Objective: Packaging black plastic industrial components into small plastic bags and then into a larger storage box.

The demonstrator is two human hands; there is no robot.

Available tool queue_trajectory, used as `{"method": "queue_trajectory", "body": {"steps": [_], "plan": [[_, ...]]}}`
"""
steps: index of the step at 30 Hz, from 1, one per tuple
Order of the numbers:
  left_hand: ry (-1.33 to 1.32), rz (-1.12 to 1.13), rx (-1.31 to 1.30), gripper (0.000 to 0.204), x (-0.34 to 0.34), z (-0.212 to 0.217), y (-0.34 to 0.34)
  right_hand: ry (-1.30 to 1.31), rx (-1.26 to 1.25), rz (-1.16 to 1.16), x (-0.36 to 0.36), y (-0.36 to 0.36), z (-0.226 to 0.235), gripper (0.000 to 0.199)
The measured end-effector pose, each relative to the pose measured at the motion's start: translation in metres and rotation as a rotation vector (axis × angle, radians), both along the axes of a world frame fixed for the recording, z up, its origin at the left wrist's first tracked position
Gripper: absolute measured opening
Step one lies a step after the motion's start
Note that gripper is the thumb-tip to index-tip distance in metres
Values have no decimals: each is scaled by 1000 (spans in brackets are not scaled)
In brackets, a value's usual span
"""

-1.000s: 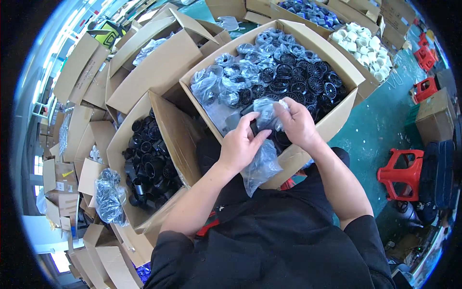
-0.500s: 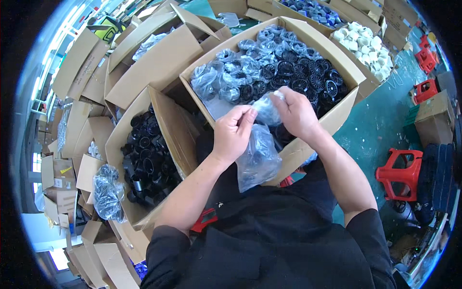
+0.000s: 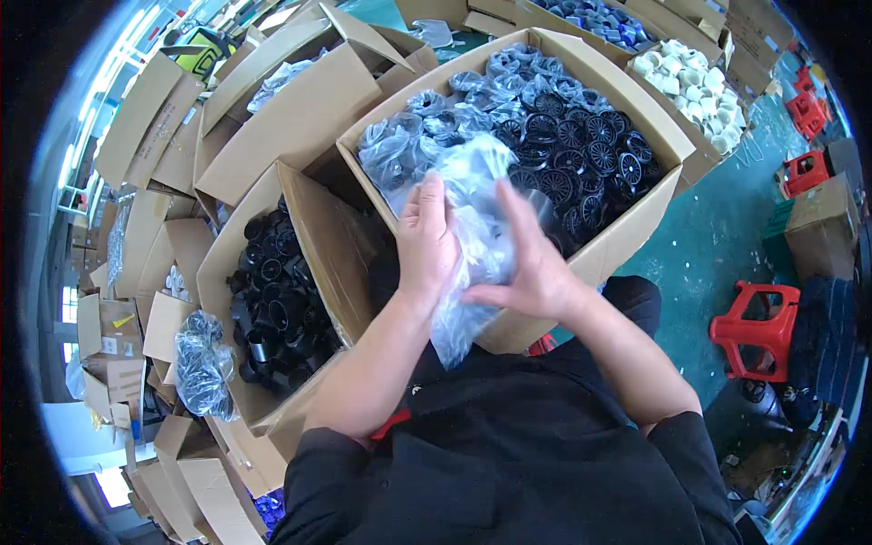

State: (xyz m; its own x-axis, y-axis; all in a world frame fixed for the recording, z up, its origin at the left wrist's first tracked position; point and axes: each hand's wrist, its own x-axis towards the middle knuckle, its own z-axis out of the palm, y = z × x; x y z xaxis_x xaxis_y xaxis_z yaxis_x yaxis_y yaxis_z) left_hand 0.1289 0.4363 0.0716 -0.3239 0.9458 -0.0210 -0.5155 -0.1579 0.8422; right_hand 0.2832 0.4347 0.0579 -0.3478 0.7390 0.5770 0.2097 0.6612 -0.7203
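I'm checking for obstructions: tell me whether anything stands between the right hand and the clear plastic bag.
Nothing visible stands between the right hand and the clear plastic bag; blur leaves it unclear whether they touch.

Black short-sleeved shirt (image 3: pixel 545 463); dark trousers (image 3: pixel 633 298); bare forearms (image 3: pixel 377 363), bare fingers (image 3: pixel 432 204).
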Motion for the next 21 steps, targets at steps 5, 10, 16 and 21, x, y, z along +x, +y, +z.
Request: {"method": "queue_trajectory", "body": {"steps": [5,10,16,21], "plan": [[424,54,-118,19,18,9,-24,-130,-277,252,29,12,-40,59],[1214,-100,177,7,34,-37,-55,843,-1025,98,4,-9,-12,43],[1483,-202,174,10,37,-25,-44,578,-767,-208,17,0,-34,33],[1455,-96,266,14,10,-18,-8,648,-488,-370,37,37,-31,33]]}}
